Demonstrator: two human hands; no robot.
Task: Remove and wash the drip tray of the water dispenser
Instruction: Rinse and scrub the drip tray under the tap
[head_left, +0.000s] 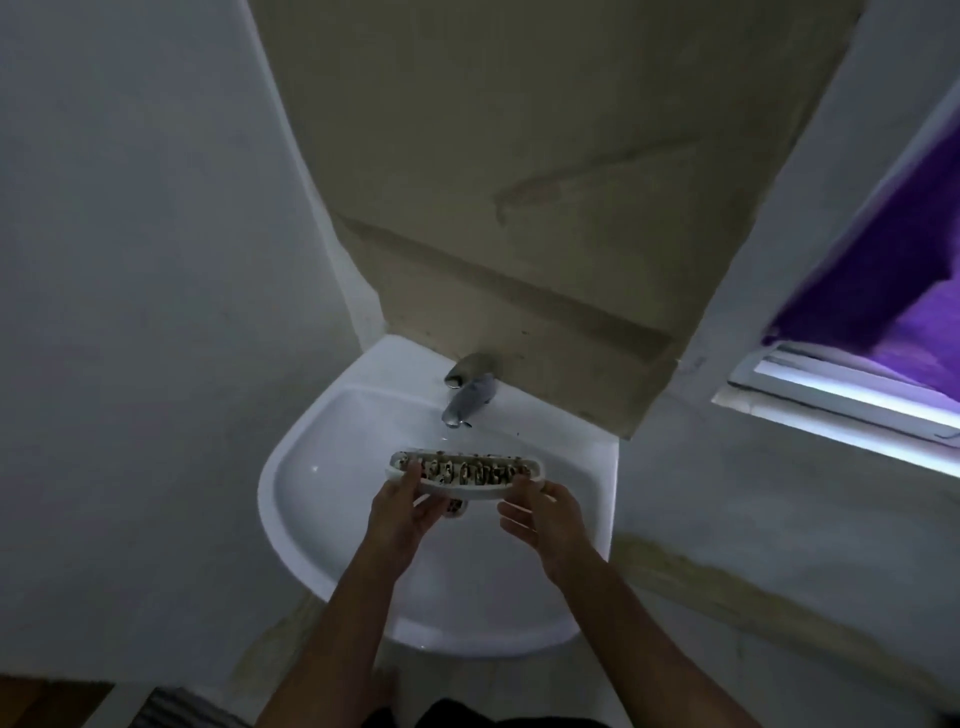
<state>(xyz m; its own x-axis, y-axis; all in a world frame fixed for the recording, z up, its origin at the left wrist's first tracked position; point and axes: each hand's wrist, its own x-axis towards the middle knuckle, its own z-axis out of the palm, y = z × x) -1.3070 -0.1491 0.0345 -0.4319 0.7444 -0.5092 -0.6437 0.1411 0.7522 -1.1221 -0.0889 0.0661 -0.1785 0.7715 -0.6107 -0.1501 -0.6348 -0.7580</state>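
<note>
A long white drip tray (480, 492) with a slotted, dirt-speckled grille is held level over the white sink (332, 551), just below the spout of the chrome tap (465, 402). A thin trickle of water falls from the tap onto the tray's far edge. My left hand (402, 506) grips the tray's left end, thumb on top and fingers underneath. At the other end, my right hand (540, 514) holds the tray the same way.
The sink is fixed to a beige wall, with grey walls close on both sides. A window with a white frame (836, 400) and purple cloth behind it is at the right. Floor and my legs show below the basin.
</note>
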